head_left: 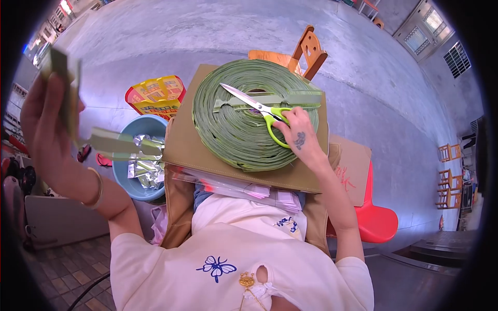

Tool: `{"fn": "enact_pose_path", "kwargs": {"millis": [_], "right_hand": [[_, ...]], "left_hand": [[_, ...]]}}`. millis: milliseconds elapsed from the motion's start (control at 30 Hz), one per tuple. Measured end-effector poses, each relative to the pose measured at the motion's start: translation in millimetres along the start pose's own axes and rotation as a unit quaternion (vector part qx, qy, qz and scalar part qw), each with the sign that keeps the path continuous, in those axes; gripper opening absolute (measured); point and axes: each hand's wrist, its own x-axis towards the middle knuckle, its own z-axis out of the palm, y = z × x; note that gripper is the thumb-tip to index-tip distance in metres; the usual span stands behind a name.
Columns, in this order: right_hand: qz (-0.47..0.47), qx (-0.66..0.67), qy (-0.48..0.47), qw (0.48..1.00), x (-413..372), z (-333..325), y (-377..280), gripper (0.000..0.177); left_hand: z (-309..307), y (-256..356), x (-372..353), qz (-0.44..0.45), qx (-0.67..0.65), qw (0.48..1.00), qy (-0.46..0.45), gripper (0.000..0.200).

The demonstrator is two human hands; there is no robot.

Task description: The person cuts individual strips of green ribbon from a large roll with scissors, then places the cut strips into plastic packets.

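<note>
at the far left, the left hand point(46, 124) is held up high, well apart from the lap. a blurred flat green strip point(59, 65) is gripped in it, with the thumb and fingers closed around it; how tightly cannot be told.

next to this hand, 2 flat pale green pieces point(109, 141) are stretched toward a round light blue plastic tub point(118, 173). whether they are joined to the held strip cannot be told. in the tub, shiny silver packets point(148, 176) are heaped. by the tub, a red and yellow printed bag point(155, 96) is seen.

over the lap, a flat brown board point(181, 140) is set, and a big round coil of thin green bands point(241, 142) is laid on it. across the coil, scissors with silver metal blades and lime green handles point(264, 110) are held, with the blades close together and the tip pointed up and left. a notched pale green strip point(304, 99) is laid flat over the coil. the scissors are held by the right hand point(301, 132), closed on the handles; which fingers are through the loops cannot be seen.

for good work, the blades should be kept off the coil, so that no band is nicked. the sharp tip is best kept away from the left hand. the strips should be held flat, so that they are not bent.
</note>
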Motion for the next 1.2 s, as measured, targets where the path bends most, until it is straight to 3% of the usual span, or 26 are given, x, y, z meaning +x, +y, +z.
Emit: {"fn": "enact_pose_path", "kwargs": {"millis": [67, 100, 133, 200, 300, 400, 500, 600, 700, 800, 867, 933, 1000, 1067, 1100, 1167, 1200], "right_hand": [[0.018, 0.133, 0.007, 0.991, 17, -28, -25, 0.038], [0.028, 0.256, 0.005, 0.966, 25, -42, -44, 0.041], [0.014, 0.364, 0.001, 0.931, 31, -55, -62, 0.037], [-0.014, 0.564, -0.007, 0.826, 40, -74, -95, 0.03], [0.038, 0.434, 0.056, 0.898, 48, -85, -121, 0.017], [-0.034, 0.369, 0.154, 0.916, 52, -82, -119, 0.01], [-0.06, 0.39, 0.187, 0.9, 52, -90, -117, 0.012], [-0.048, 0.43, 0.227, 0.872, 55, -94, -112, 0.014], [-0.01, 0.465, 0.258, 0.847, 61, -94, -109, 0.017], [0.07, 0.504, 0.196, 0.839, 65, -77, -101, 0.019], [0.104, 0.55, 0.134, 0.818, 65, -49, -106, 0.018], [0.094, 0.593, 0.037, 0.799, 57, -27, -115, 0.014], [0.002, 0.579, 0.01, 0.815, 49, -10, -114, 0.038], [0.031, 0.739, -0.021, 0.672, 50, 4, -106, 0.049], [-0.039, 0.795, -0.038, 0.604, 55, -8, -107, 0.057], [-0.104, 0.779, -0.049, 0.616, 57, -14, -107, 0.055], [-0.096, 0.751, -0.007, 0.653, 55, -13, -112, 0.05]], "left_hand": [[62, 8, 8, 0.022, 0.06, 0.996, -0.055, 0.026], [90, 12, 14, -0.033, 0.084, 0.985, -0.146, 0.028], [114, 14, 19, -0.089, 0.107, 0.961, -0.237, 0.03], [153, -6, 19, -0.019, 0.135, 0.945, -0.296, 0.037], [161, -21, 24, -0.077, -0.008, 0.923, -0.377, 0.045], [143, -58, 29, 0.029, -0.061, 0.887, -0.458, 0.043], [114, -83, 39, -0.099, -0.092, 0.818, -0.559, 0.038], [95, -76, 42, -0.204, -0.123, 0.813, -0.532, 0.031], [85, -59, 46, -0.159, -0.11, 0.84, -0.507, 0.024], [105, -39, 36, -0.008, -0.147, 0.909, -0.389, 0.015], [123, -28, 33, 0.123, -0.066, 0.922, -0.362, 0.01], [139, -24, 31, 0.179, -0.018, 0.923, -0.341, 0.008], [150, -28, 29, 0.16, -0.004, 0.928, -0.336, 0.009], [153, -30, 32, 0.099, -0.016, 0.946, -0.308, 0.009], [155, -33, 35, 0.071, -0.027, 0.952, -0.295, 0.011], [161, -36, 40, 0.032, -0.018, 0.952, -0.305, 0.017], [166, -37, 42, 0.02, 0.002, 0.944, -0.329, 0.021]]}}
